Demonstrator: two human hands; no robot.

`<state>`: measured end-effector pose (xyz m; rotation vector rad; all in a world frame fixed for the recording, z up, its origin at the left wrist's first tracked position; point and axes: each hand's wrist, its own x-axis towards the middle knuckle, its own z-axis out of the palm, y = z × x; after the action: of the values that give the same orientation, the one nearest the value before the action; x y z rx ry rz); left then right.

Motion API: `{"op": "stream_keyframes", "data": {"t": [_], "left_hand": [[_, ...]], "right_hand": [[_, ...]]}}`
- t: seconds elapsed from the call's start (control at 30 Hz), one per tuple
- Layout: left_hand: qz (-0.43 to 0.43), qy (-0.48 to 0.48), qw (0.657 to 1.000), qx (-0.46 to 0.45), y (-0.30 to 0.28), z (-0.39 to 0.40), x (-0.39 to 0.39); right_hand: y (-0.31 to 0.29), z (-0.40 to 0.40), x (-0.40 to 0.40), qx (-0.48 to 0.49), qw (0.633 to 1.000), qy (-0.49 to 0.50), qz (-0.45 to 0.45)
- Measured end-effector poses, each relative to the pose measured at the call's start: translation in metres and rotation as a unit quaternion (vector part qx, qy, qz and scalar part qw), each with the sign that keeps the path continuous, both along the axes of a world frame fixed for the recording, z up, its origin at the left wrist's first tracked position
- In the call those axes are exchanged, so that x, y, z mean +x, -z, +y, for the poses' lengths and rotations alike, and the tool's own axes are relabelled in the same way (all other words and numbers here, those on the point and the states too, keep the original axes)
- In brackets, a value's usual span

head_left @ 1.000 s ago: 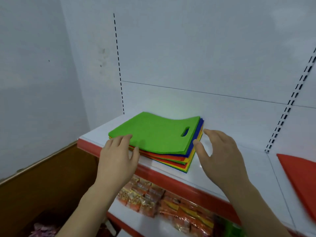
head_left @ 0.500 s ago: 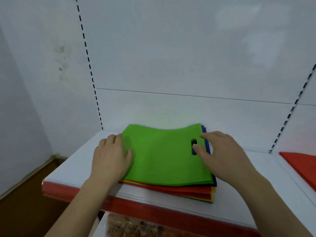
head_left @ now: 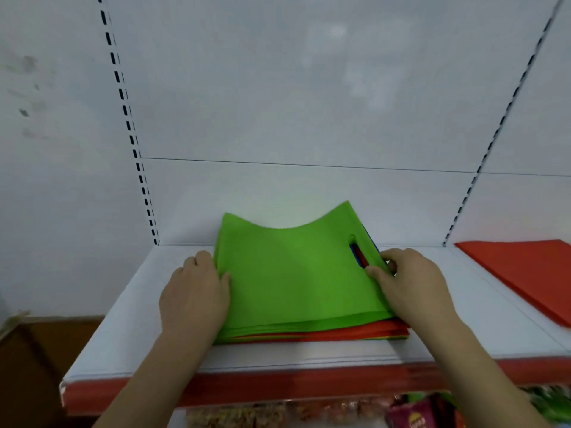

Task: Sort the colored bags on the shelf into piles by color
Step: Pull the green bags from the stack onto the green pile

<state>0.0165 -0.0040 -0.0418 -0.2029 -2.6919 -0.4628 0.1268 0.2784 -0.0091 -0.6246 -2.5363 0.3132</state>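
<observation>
Two hands sit at either side of the mixed stack [head_left: 312, 333] on the white shelf [head_left: 129, 319]. The left hand [head_left: 194, 296] grips the left edge of the top green bag [head_left: 296, 273], thumb on the cloth, while the right hand [head_left: 412, 287] pinches the right edge just beside the handle slot [head_left: 357, 255]. The green bag's far edge is lifted clear of the layers under it. To do this well, I'd say, take only the green sheet — the fabric is thin and a second bag could cling and ride along — and peel it up evenly from both sides. Red, yellow and blue edges show beneath. To the right, well apart, lies a red bag pile [head_left: 525, 276]; nothing blocks the way there. Packaged snacks [head_left: 411, 412] fill the lower shelf.
</observation>
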Motion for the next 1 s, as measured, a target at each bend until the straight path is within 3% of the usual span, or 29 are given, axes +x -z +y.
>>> {"op": "stream_keyframes", "data": {"t": [0.13, 0.4, 0.5, 0.7, 0.83, 1.0], "left_hand": [[0.048, 0.009, 0.999, -0.023, 0.004, 0.001, 0.000], [0.062, -0.003, 0.995, -0.081, -0.007, -0.003, 0.009], [0.103, 0.011, 0.994, -0.031, -0.019, -0.004, 0.012], [0.149, 0.079, 0.971, 0.169, -0.039, -0.006, 0.022], [0.202, 0.136, 0.957, 0.156, -0.034, -0.002, 0.027], [0.132, 0.168, 0.958, 0.191, -0.032, 0.016, 0.035]], "right_hand": [[0.006, -0.004, 0.002, 0.032, 0.999, 0.017, 0.040], [0.011, -0.002, 0.007, 0.095, 0.985, -0.010, 0.146], [0.006, -0.004, 0.010, 0.076, 0.973, -0.036, 0.215], [-0.017, -0.019, 0.021, -0.004, 0.950, -0.105, 0.296], [-0.014, -0.017, 0.026, 0.024, 0.943, -0.130, 0.307], [-0.017, -0.013, 0.042, 0.014, 0.941, -0.080, 0.328]]}}
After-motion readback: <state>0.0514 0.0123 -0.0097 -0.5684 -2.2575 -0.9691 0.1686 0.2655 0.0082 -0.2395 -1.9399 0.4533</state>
